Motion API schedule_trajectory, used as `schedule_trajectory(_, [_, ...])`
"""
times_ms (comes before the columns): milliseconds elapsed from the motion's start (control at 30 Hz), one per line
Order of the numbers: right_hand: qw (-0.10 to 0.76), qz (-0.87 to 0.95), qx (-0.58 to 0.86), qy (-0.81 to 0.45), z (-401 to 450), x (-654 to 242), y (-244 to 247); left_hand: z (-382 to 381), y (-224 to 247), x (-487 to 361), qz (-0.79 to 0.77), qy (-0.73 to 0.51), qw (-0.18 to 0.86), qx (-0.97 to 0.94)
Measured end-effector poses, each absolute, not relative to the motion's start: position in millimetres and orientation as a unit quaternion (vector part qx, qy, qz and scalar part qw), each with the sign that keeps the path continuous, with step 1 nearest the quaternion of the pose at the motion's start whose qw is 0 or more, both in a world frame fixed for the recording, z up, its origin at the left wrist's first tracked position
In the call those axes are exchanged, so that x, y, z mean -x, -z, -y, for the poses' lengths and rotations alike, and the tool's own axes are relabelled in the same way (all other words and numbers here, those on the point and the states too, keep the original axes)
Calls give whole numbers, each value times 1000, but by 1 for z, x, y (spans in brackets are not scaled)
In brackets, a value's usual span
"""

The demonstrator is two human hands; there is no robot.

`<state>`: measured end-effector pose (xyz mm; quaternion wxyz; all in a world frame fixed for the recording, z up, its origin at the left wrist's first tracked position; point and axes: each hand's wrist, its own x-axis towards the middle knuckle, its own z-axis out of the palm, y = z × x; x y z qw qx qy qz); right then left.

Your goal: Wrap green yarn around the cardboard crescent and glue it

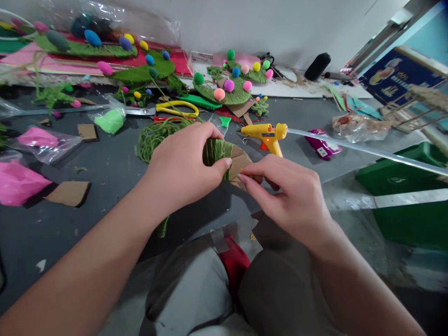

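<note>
Cardboard piece (241,161) partly wrapped in green yarn (220,150), gripped in left hand (184,156), pinched at bare edge by right hand (290,186); apparently mid-wrapping, next needing snug, even turns.

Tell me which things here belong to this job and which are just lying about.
Likely part of the job:
yarn-wrapped cardboard in the left hand
loose green yarn
glue gun, light on

Seemingly just lying about:
purple packet
blue printed box
</note>
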<state>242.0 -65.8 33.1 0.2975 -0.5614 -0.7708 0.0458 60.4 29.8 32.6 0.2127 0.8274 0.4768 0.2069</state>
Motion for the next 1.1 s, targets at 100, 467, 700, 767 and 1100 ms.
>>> schedule_trajectory(100, [293,787,540,-49,58,-248,-34,-29,-33,-61,-443,-178,241,-845])
schedule_trajectory(467, [322,783,521,-110,46,-257,-35,-26,-28,-59,-374,-153,289,-868])
schedule_trajectory(700, [352,734,535,-225,40,-266,-34,-24,-29,-60,-370,-148,291,-870])
schedule_trajectory(767, [351,714,540,-275,38,-269,-32,-23,-30,-60,-364,-148,293,-872])
schedule_trajectory(1100, [382,659,526,-378,32,-273,-27,-22,-36,-59,-330,-183,316,-870])
